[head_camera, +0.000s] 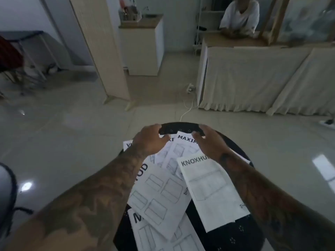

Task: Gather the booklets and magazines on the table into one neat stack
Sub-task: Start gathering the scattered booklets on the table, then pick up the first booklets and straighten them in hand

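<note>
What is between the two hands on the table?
In the head view, the top of a white booklet printed MAXIM lies between the left hand and right hand, with the dark round table behind it.

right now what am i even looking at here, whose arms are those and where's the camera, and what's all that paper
There is no machine here. The one picture comes from a wide-angle camera worn on a person's head, looking forward and down, so the two arms are that person's own.

The left hand and right hand reach to the far side of a small round black table. White booklets lie on it, scattered and overlapping, not yet stacked. One reads KNOXHU..., one under the hands reads MAXIM....

Both hands rest on the far booklets with fingers lightly curled; whether they grip anything is hard to tell. Another person sits in the background at a cloth-covered counter.
</note>
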